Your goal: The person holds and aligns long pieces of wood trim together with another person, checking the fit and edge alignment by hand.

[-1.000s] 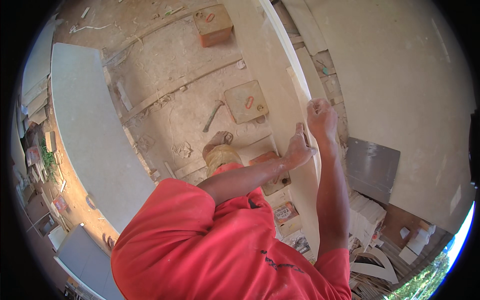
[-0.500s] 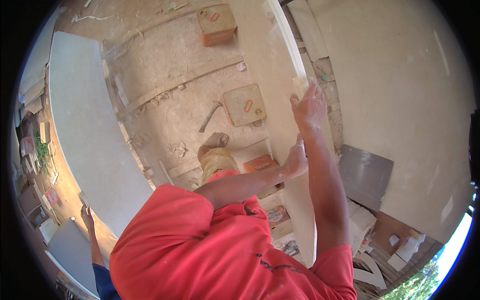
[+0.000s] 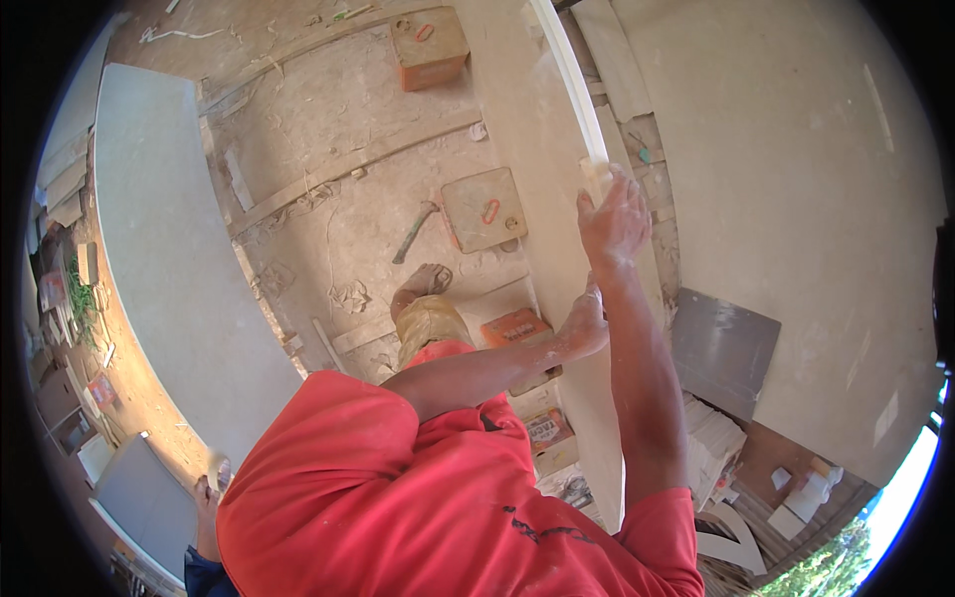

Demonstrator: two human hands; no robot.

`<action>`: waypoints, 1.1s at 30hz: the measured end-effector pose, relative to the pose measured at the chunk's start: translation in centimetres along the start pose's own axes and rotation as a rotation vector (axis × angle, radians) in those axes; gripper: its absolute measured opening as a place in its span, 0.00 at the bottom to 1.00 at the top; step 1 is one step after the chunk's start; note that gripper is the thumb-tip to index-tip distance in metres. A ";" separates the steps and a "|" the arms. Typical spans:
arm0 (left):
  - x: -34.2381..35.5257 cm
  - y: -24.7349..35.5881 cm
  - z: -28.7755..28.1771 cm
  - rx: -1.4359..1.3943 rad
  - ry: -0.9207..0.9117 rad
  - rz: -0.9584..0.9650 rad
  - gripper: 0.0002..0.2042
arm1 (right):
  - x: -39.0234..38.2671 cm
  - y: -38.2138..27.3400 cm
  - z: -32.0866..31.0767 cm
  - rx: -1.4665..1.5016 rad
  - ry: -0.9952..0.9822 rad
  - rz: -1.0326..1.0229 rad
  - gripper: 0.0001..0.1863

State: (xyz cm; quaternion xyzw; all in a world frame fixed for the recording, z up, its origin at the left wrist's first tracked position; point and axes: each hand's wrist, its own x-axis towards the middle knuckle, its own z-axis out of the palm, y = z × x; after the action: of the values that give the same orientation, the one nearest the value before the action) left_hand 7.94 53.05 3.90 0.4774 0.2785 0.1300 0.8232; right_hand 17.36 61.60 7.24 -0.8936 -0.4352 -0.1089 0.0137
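A long pale board (image 3: 512, 109) runs away from me, with a narrow white strip (image 3: 569, 65) along its upper right part. At the strip's near end my right hand (image 3: 617, 224) is closed, thumb and fingers either side of a small pale block (image 3: 596, 175). White dust coats its fingers. My left hand (image 3: 584, 326) rests at the board just nearer to me, under the right forearm. That forearm partly hides its fingers, so I cannot tell whether they grip anything.
A hammer (image 3: 416, 231) lies on the dusty floor beside an orange-sided box (image 3: 484, 211); another such box (image 3: 431, 50) stands farther off. A wide pale panel (image 3: 179, 219) lies left, a large sheet (image 3: 796, 179) right, with a grey plate (image 3: 726, 350). Another person's hand (image 3: 211, 497) is at lower left.
My right hand and the block have shifted very slightly toward me; my left hand has barely moved. The other person's hand has moved nearer and to the right, now holding a roundish pale object.
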 end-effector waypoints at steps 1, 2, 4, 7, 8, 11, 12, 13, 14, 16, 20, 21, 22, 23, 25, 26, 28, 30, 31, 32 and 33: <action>0.1 -0.4 0.1 -0.005 0.014 0.034 0.41 | 0.0 0.2 0.2 0.027 0.001 0.005 0.32; 0.2 -0.7 0.3 -0.010 0.028 0.068 0.41 | 0.0 0.4 0.3 0.054 0.003 0.011 0.32; 0.8 -2.8 0.7 -0.045 0.018 0.122 0.38 | 0.1 0.1 0.0 0.070 -0.020 0.026 0.31; 0.8 -2.8 0.3 0.002 0.011 0.106 0.34 | 0.1 0.0 -0.2 0.092 -0.025 0.044 0.31; 0.7 -1.6 -0.3 0.036 0.009 0.083 0.32 | 0.1 0.1 -0.2 0.100 -0.023 0.052 0.31; 0.8 -0.4 -1.4 -0.079 -0.025 -0.038 0.21 | 0.2 -0.2 -0.7 0.112 -0.064 0.078 0.30; 1.1 0.0 -2.0 -0.005 -0.038 -0.072 0.19 | 0.2 -0.2 -0.9 0.117 -0.074 0.083 0.30; 1.4 0.5 -2.6 0.071 -0.052 -0.105 0.17 | 0.2 -0.2 -1.0 0.122 -0.084 0.087 0.29; 1.5 0.8 -2.9 0.146 -0.065 -0.139 0.15 | 0.2 -0.2 -1.1 0.127 -0.095 0.092 0.29; 1.9 0.6 -2.8 0.069 0.011 -0.100 0.12 | 0.2 -0.4 -1.3 0.119 -0.095 0.103 0.29; 2.8 0.8 -3.4 0.060 0.084 0.054 0.17 | 0.3 -0.5 -1.4 0.131 -0.093 0.124 0.29; 3.0 0.4 -3.6 0.020 0.045 0.023 0.16 | 0.2 -0.5 -1.4 0.133 -0.101 0.121 0.29; 3.6 -0.1 -4.2 -0.011 0.006 0.003 0.14 | 0.3 -0.5 -1.4 0.141 -0.096 0.117 0.29; 4.1 -0.6 -4.7 -0.042 -0.034 -0.017 0.13 | 0.3 -0.5 -1.3 0.149 -0.091 0.112 0.29; 4.9 -0.6 -4.9 -0.195 0.010 0.062 0.20 | 0.3 -0.2 -0.8 0.170 -0.058 0.098 0.29; 5.1 -0.5 -4.8 -0.272 0.031 0.103 0.23 | 0.1 -0.1 -0.8 0.181 -0.042 0.089 0.29; 5.4 0.6 -4.7 -0.358 0.082 0.181 0.24 | 0.0 -0.3 -1.0 0.198 -0.061 0.103 0.29; 5.5 1.5 -5.3 -0.321 0.086 0.222 0.23 | 0.3 -0.7 -1.2 0.210 -0.064 0.117 0.29; 5.3 1.5 -5.4 -0.247 0.069 0.216 0.22 | 0.2 -0.6 -1.4 0.208 -0.064 0.126 0.29; 5.3 1.5 -5.6 -0.174 0.053 0.209 0.21 | 0.3 -0.7 -1.6 0.206 -0.065 0.135 0.29; 5.1 1.9 -5.7 -0.141 0.057 0.201 0.21 | 0.1 -0.7 -1.7 0.200 -0.077 0.144 0.29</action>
State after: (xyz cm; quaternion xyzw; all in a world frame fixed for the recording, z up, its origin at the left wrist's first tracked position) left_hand 8.90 60.55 1.63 0.4400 0.2428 0.2443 0.8293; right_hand 16.61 61.89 8.83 -0.9202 -0.3790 -0.0293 0.0940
